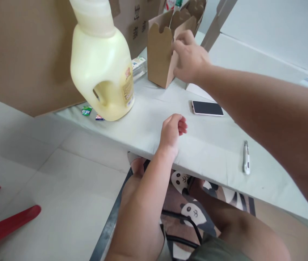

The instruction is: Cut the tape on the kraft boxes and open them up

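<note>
My right hand [191,57] is stretched out to the back, at the right side of a brown cardboard box [158,54] that stands upright on the table with its top open and notched. Its fingers are bent, with the fingertips against the box's side and the thumb apart below them. Part of that side is hidden behind the hand. My left hand [172,130] rests near the table's front edge, fingers loosely curled in, with nothing visible in them. A black-screened phone [207,108] lies to its right.
A large pale yellow jug [102,69] stands at the left, before a big carton [29,47]. Small green packet [87,110] lies by the jug. More brown boxes [195,11] are at the back. A utility knife [246,157] lies at the right. Red legs [12,221] show over the floor.
</note>
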`<action>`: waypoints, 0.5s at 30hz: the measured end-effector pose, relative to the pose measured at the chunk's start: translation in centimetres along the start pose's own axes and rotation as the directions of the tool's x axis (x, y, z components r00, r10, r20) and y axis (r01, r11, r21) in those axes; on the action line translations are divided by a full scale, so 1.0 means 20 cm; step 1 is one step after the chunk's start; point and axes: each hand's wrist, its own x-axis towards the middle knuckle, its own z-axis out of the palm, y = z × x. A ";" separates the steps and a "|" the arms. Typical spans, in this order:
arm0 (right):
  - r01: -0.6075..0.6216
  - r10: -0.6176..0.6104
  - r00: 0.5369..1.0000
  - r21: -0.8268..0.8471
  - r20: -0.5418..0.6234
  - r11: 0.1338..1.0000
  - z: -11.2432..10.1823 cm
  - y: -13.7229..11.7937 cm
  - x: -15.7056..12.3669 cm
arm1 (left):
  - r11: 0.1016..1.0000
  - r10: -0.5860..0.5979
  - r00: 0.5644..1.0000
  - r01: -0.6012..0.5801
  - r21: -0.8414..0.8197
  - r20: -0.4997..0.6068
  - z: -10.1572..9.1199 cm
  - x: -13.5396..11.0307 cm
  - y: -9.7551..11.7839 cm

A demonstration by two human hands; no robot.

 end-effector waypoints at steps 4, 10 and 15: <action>-0.012 0.013 1.000 0.038 -0.024 0.999 -0.09 -0.06 0.02 | 1.000 0.009 1.000 -0.009 -0.005 -0.003 0.00 0.00 -0.01; -0.208 0.208 0.978 0.024 0.013 0.978 -0.05 -0.06 0.06 | 0.999 0.039 0.999 -0.039 -0.015 0.004 0.00 0.01 -0.01; -0.269 0.273 0.961 0.068 -0.041 0.961 0.02 0.01 0.02 | 1.000 0.019 1.000 -0.019 -0.023 0.006 0.00 0.02 0.01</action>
